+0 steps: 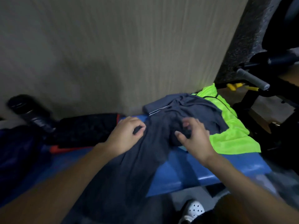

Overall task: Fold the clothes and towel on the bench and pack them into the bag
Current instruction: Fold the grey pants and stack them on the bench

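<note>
A dark grey garment point(129, 167) lies crumpled across the blue bench point(186, 172) and hangs over its front edge. My left hand point(124, 135) pinches a fold of it near its left side. My right hand point(194, 136) grips bunched grey cloth with curled fingers. A neon green garment point(229, 136) lies under and to the right of the grey one. A folded grey piece point(155, 106) sits at the back by the wall. A dark blue bag point(17, 152) stands at the far left.
A black folded cloth with red trim point(84, 128) lies left of my hands, a black bottle point(30, 113) beyond it. Black gym equipment with a grey handle point(252, 79) stands at the right. A wall runs behind the bench. My white shoe point(192, 210) is below.
</note>
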A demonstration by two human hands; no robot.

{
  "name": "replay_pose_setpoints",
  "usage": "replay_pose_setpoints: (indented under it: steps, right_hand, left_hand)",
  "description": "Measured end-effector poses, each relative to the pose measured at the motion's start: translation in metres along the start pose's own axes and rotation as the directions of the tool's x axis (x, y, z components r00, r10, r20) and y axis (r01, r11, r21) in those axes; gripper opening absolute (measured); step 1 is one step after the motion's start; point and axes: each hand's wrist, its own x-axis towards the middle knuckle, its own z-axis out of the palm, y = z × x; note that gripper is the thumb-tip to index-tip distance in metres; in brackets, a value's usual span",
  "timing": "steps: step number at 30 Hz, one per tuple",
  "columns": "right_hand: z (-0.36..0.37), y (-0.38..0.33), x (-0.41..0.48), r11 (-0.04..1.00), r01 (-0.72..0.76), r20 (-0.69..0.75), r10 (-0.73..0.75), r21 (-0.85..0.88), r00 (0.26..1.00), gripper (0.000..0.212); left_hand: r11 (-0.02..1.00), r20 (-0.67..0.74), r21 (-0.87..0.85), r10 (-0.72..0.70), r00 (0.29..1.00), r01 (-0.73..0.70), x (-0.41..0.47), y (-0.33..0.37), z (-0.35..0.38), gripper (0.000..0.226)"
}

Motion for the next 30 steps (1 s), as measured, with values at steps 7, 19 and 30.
replay_pose_setpoints:
  steps: [7, 19, 30]
  right_hand:
    - [0.07, -0.065, -0.072, 0.978, 0.179, 0.269, -0.202, 0.107, 0.942, 0.03]
    - [0.138, -0.102, -0.104, 0.849, 0.524, 0.534, -0.472, 0.063, 0.702, 0.039]
    - [0.151, -0.11, -0.085, 0.803, 0.596, 0.675, -0.424, -0.029, 0.604, 0.043]
  left_hand:
    - [0.939, -0.088, -0.05, -0.343, 0.935, 0.34, -0.145, -0.043, -0.052, 0.012]
    - [0.73, -0.108, -0.021, -0.681, 0.724, 0.683, -0.234, -0.084, -0.043, 0.048]
    - [0.751, -0.174, -0.287, -0.652, 0.738, 0.595, -0.198, -0.086, -0.05, 0.011]
